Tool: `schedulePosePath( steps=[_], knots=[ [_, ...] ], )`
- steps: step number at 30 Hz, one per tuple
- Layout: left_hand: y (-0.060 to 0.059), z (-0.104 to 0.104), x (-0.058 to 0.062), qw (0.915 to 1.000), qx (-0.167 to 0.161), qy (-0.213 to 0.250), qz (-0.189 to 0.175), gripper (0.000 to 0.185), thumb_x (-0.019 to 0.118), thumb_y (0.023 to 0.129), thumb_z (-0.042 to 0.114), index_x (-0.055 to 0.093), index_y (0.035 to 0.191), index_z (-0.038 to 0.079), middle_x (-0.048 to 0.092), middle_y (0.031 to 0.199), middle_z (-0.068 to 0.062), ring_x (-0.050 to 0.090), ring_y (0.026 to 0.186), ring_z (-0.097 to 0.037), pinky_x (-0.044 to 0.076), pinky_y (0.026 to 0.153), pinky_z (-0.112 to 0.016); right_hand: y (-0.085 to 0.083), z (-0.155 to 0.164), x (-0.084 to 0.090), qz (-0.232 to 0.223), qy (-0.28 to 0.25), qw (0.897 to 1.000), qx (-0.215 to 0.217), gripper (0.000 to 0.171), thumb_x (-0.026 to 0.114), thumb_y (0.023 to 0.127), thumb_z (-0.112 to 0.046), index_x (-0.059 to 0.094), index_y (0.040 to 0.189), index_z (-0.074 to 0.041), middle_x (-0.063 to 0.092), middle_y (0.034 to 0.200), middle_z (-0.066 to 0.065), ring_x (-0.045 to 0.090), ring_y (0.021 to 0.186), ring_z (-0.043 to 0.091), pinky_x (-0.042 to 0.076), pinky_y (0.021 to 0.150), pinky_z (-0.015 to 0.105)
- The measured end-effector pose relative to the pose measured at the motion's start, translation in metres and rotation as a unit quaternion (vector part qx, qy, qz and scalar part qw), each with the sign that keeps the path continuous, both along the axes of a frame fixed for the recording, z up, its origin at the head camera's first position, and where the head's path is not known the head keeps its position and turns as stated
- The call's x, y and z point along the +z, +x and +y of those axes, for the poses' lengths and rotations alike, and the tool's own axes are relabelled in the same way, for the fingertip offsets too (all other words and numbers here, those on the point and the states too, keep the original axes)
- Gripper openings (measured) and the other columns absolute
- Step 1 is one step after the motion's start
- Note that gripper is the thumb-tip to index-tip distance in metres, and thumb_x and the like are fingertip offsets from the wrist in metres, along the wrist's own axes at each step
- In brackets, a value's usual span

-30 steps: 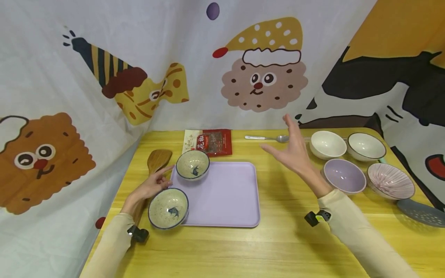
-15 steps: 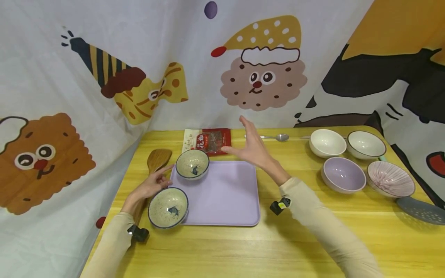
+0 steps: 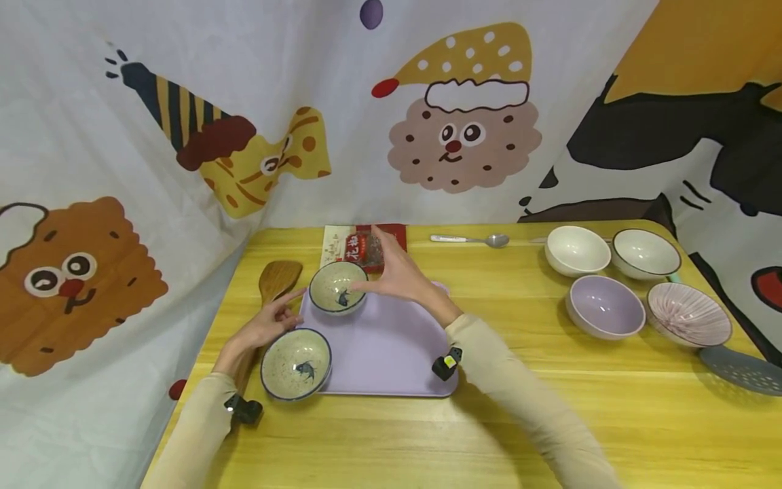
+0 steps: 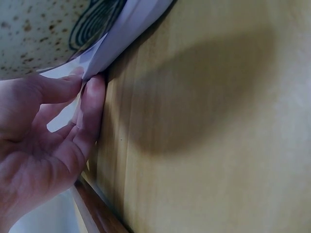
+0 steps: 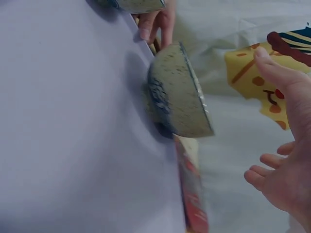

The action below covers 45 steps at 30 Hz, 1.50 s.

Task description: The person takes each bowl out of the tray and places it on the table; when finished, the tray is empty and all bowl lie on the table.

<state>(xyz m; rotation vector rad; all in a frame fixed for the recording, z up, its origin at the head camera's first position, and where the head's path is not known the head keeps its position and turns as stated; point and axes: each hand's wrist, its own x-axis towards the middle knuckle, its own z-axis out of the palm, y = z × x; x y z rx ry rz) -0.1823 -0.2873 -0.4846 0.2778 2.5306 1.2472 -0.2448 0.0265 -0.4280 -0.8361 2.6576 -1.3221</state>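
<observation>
My right hand (image 3: 400,275) open over the far speckled bowl (image 3: 337,287): glazed, rigid, breakable, likely slick. I'd pinch its rim. Left hand (image 3: 265,326) open, fingertips touching the tray (image 3: 391,346) edge.

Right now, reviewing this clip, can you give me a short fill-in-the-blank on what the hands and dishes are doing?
1. The left hand touches the left edge of the ____ tray.
2. The open right hand is at the far speckled bowl, which has a ____ painted inside.
3. The near speckled bowl overhangs the tray's front-____ corner.
4. A metal ____ lies on the table behind the tray.

Missing words: purple; fish; left; spoon
</observation>
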Motion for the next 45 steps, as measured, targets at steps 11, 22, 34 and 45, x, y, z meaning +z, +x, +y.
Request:
schedulePosePath(
  steps=[11, 22, 34, 45],
  knots=[
    [0.001, 0.002, 0.000, 1.0000, -0.001, 0.000, 0.006, 0.064, 0.060, 0.099, 0.003, 0.033, 0.157, 0.002, 0.062, 0.084, -0.014, 0.053, 0.070, -0.014, 0.045, 0.061, -0.023, 0.005, -0.028, -0.029, -0.072, 0.048, 0.996, 0.038, 0.137, 0.093, 0.064, -0.052, 0.009, 0.163, -0.008, 0.016, 0.168, 0.020, 0.024, 0.153, 0.036, 0.028, 0.120, 0.054],
    [0.000, 0.003, -0.003, 0.9999, 0.002, -0.003, 0.017, 0.062, 0.060, 0.099, 0.003, 0.035, 0.156, 0.000, 0.061, 0.082, -0.013, 0.053, 0.069, -0.012, 0.045, 0.060, -0.022, 0.006, -0.041, -0.041, -0.070, 0.065, 0.994, 0.044, 0.138, 0.095, 0.065, -0.044, 0.007, 0.162, -0.002, 0.022, 0.164, 0.025, 0.032, 0.149, 0.038, 0.032, 0.118, 0.055],
    [0.002, 0.004, -0.004, 0.9999, 0.000, 0.004, 0.015, 0.063, 0.061, 0.098, 0.001, 0.035, 0.155, 0.000, 0.061, 0.080, -0.013, 0.052, 0.068, -0.011, 0.045, 0.061, -0.022, 0.012, -0.031, -0.051, -0.017, -0.005, 1.000, -0.008, 0.126, 0.097, 0.060, -0.042, 0.027, 0.157, -0.001, 0.044, 0.152, 0.020, 0.046, 0.139, 0.035, 0.042, 0.112, 0.053],
    [0.001, 0.001, -0.005, 0.9998, 0.001, 0.000, 0.018, 0.062, 0.061, 0.098, 0.002, 0.036, 0.155, 0.001, 0.061, 0.085, -0.014, 0.053, 0.070, -0.011, 0.045, 0.062, -0.022, 0.014, 0.006, -0.027, 0.036, -0.040, 0.996, -0.065, 0.125, 0.097, 0.060, -0.043, 0.028, 0.157, -0.004, 0.040, 0.155, 0.019, 0.042, 0.142, 0.036, 0.040, 0.112, 0.057]
  ],
)
